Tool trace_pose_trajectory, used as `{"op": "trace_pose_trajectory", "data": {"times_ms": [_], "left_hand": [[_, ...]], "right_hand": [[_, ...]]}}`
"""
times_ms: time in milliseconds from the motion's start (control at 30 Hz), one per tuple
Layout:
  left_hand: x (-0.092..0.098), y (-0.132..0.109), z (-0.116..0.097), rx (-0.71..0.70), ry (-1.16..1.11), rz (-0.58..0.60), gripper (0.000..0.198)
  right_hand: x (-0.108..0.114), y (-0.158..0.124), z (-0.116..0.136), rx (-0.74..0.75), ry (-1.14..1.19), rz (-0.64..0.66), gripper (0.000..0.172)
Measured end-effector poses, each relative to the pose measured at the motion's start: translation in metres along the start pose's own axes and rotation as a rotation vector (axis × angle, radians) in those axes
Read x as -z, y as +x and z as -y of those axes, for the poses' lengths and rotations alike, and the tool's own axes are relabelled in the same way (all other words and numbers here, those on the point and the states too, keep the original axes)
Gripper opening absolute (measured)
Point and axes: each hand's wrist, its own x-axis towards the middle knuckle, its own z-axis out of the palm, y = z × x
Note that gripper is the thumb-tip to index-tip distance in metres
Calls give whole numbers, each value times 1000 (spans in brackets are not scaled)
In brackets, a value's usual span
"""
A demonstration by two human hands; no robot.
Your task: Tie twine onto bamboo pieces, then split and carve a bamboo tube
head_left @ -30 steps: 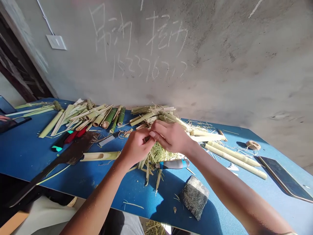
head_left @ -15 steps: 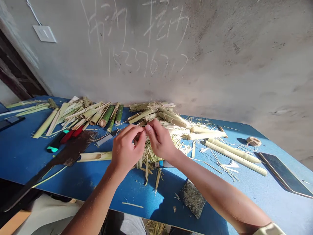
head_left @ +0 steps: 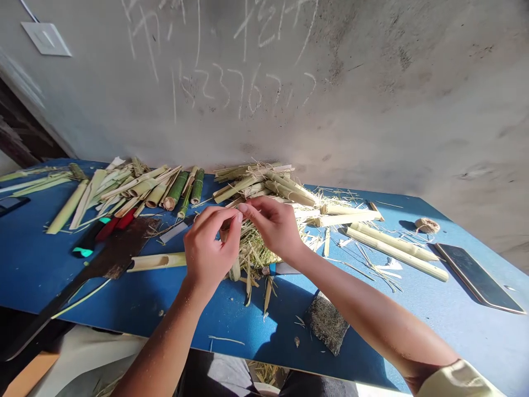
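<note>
The left hand (head_left: 209, 248) and right hand (head_left: 273, 229) come together, their fingertips pinching a thin bamboo sliver (head_left: 226, 223), partly hidden, above a heap of straw (head_left: 254, 251) on the blue desk (head_left: 454, 342). If the pinch loosens, the sliver could drop into the straw and be lost; a careless sideways reach could catch the chopping knife (head_left: 115, 253) nearby. Against the earlier frame, the view has swung, leaving the desk lower and further left, and the blue-handled tool (head_left: 281, 269) shows less.

Hard sunlight, sharp frame
Bright sun lit the blue table (head_left: 475, 336); the right arm (head_left: 363, 314) cast a crisp shadow, and the edges bowed.
</note>
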Motion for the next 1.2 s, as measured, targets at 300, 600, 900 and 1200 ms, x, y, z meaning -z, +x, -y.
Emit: {"op": "trace_pose_trajectory", "data": {"times_ms": [300,600,900,1200], "left_hand": [[-1,-5,2,20,1,-28,5],[-1,-9,1,-23,-102,26,7],[-13,-17,1,89,-251,-59,10],[-40,-14,-12,935,-1139,-352,19]], "right_hand": [[15,-5,9,-194,257,193,42],[20,-5,9,-308,386,279,49],[14,-8,13,-241,348,211,45],[-3,-15,9,-377,555,22,38]]}}
